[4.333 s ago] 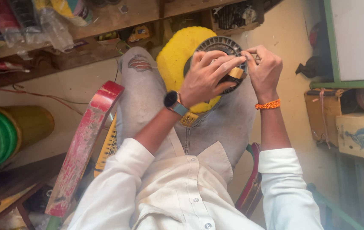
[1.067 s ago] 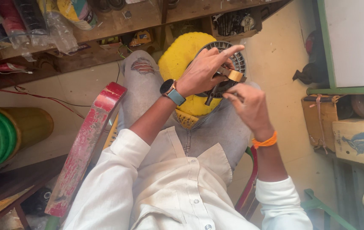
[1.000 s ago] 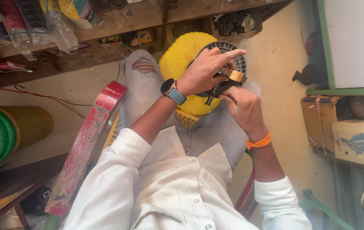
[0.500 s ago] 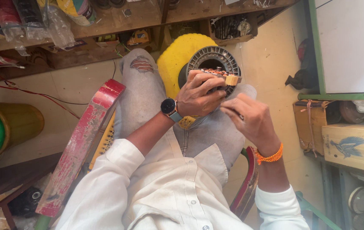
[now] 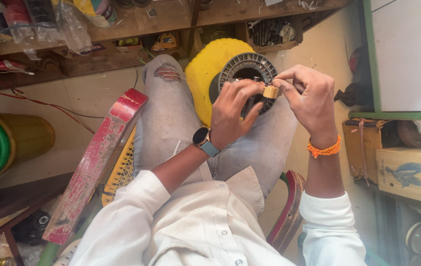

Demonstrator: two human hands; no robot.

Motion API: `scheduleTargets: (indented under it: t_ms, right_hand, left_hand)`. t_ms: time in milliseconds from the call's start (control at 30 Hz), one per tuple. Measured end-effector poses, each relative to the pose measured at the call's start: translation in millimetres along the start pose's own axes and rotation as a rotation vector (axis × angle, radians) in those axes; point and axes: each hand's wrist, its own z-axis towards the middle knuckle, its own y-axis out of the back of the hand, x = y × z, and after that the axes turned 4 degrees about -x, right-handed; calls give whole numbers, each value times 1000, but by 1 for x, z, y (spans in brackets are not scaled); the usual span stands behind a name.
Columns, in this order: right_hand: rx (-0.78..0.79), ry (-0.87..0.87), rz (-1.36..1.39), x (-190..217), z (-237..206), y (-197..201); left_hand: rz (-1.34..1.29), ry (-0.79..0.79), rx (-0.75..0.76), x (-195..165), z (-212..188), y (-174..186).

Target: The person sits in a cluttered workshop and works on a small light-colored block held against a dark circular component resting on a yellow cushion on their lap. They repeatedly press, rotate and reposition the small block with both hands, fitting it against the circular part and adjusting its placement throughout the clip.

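Wooden shelving (image 5: 136, 22) runs across the top from ten to one o'clock, cluttered with plastic-wrapped rolls and small parts. Below it, the person's grey ripped jeans (image 5: 171, 118) fill the middle, and a worn red chair arm (image 5: 97, 162) slants down toward eight o'clock. At nine o'clock stand green and yellow spools (image 5: 8, 143); at three to four o'clock sits a wooden box with a bird picture (image 5: 412, 175) under a green-edged white board (image 5: 407, 54). A yellow round stool (image 5: 210, 69) shows at twelve o'clock, just beyond the knees.

Resting on the right knee against the stool is a dark round motor stator with slotted rim (image 5: 247, 74), partly covered by both hands. The left hand (image 5: 232, 116), wearing a dark wristwatch (image 5: 201, 138), curls its fingers over the stator's lower edge, thumb and forefinger closed by a small tan block (image 5: 271, 91). The right hand (image 5: 309, 98), with an orange thread bracelet (image 5: 323, 149) on the wrist, pinches that same tan block from the one o'clock side, fingers bent tight.
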Motion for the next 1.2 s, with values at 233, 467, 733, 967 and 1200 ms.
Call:
scheduleTargets:
  t_ms: [233,467,733,967,1200]
  right_hand:
    - [24,-62,0,-2,-8,-5]
    - [59,-110,13,-5,-4,-3]
    - [127,-69,-40,-7,1,1]
    - [149,-211,54,-14,7,8]
    - [188,-178,19,-28,20,11]
  left_hand:
    - [120,50,-69,-16,15,-4]
    - [265,-82,6,-10,17,1]
    - [176,-70,210,19,21,-8]
    - [92,-122,176,33,17,-15]
    - [58,-106,176,41,13,-19]
